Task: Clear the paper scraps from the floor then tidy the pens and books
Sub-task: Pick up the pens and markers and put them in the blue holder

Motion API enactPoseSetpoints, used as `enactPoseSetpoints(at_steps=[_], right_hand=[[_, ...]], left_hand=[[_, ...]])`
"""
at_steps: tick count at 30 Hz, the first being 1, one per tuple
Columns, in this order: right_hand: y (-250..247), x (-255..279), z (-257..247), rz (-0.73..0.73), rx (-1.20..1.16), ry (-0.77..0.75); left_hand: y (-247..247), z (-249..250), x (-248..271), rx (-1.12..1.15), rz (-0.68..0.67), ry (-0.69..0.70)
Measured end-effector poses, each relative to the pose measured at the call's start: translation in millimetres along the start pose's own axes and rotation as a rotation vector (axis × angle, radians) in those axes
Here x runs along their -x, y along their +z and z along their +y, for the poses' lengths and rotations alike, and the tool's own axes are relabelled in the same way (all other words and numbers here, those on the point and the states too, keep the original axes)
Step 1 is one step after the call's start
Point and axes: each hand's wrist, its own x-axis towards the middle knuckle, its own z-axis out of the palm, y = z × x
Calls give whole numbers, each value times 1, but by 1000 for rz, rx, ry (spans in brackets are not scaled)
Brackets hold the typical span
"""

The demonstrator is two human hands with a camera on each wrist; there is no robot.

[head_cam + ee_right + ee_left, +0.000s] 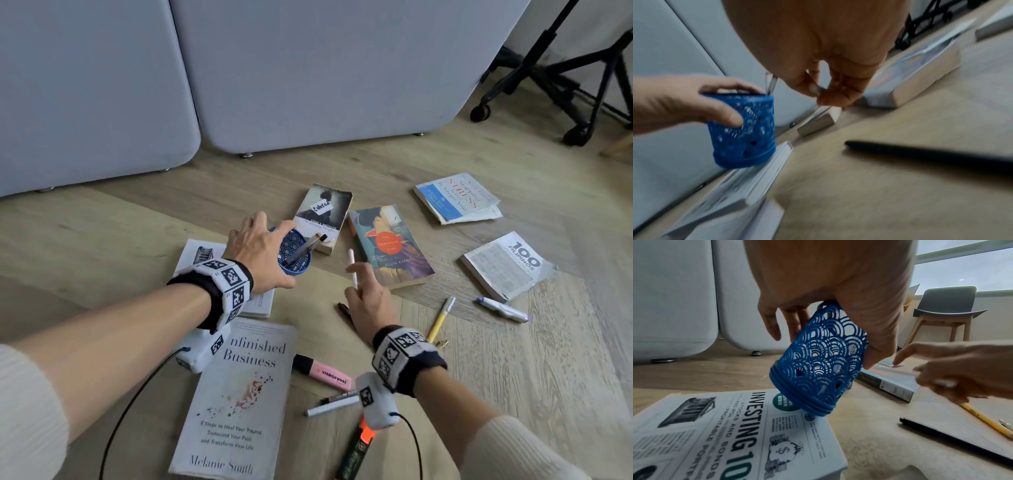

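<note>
Looks like we're in the pen-tidying bit: left hand [260, 255] grips the tilted blue pen cup [294, 253] mid-frame, right hand [368, 301] pinches a white pen [352, 267] beside it, so next it probably gets dropped in.

- White book [239, 404] nearest the person — "…nfinished Business", "Melanie Smith", a subtitle about healing trauma.
- Pink highlighter [323, 372] — "STABILO BOSS".
- Newsprint-style book [731, 434] — "INVESTING 10…", "STOCKS", "BONDS".
- Grey paperback [323, 219] — "EMILY BRONTË", a handwritten tag too blurred to read.
- Teal-and-purple novel [390, 245] — "ELLIS AVERY".
- Far white book [455, 198] — "STRESS" in red.
- Wrapped book [507, 265] — "100 FILIPINOS".
</note>
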Motion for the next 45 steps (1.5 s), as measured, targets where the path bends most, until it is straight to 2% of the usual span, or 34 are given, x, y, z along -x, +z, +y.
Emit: enactPoseSetpoints(at_steps=[1, 3, 5, 6, 9, 10, 15, 20, 23, 25, 27, 30, 32, 33, 35, 36, 37, 38, 40, 42, 43, 45], right_hand=[[-16, 0, 7, -7, -46, -1], [-41, -2, 24, -144, -192, 47], [-54, -1, 40, -210, -196, 17], [-58, 1, 42, -167, -71, -54], [-53, 1, 49, 90, 370, -330], [-46, 3, 47, 100, 444, -347], [10, 14, 67, -179, 681, -93], [13, 25, 74, -203, 575, -96], [-16, 21, 46, 16, 339, -187], [-35, 18, 17, 114, 386, -367], [-43, 13, -9, -1, 541, -446], [-36, 4, -27, -163, 683, -416], [-37, -2, -27, -170, 489, -415], [-43, -4, -26, -111, 337, -403], [-61, -13, -11, 165, 107, -301], [-71, -18, 4, 294, 65, -196], [-81, -21, 22, 366, 88, -59], [-88, -22, 41, 379, 155, 104], [-93, -14, 80, 198, 431, 390], [-83, 4, 107, -44, 661, 549], [-77, 10, 119, -83, 665, 591], [-71, 18, 131, -54, 578, 620]], left_hand=[[1, 2, -1, 2, -2, 2], [3, 8, -4, 3, -10, 4], [6, 14, -8, 5, -18, 8], [7, 17, -9, 5, -22, 12], [11, 24, -11, -5, -26, 38], [12, 25, -11, -9, -31, 50], [17, 26, -8, -38, -63, 91], [21, 25, 0, -6, -77, 67], [21, 25, -1, -7, -82, 81], [22, 31, -2, -6, -83, 106], [25, 42, -3, -25, -82, 152], [30, 64, -3, -50, -97, 210], [33, 77, -2, -31, -98, 225], [35, 82, -2, -15, -98, 221], [36, 87, -2, 16, -101, 205], [37, 88, -3, 32, -102, 204], [37, 88, -2, 42, -101, 209], [37, 88, -2, 40, -99, 217], [37, 88, -1, 19, -96, 232], [39, 87, -1, 6, -105, 237], [41, 86, -1, 6, -107, 237], [43, 85, -1, 20, -109, 232]])
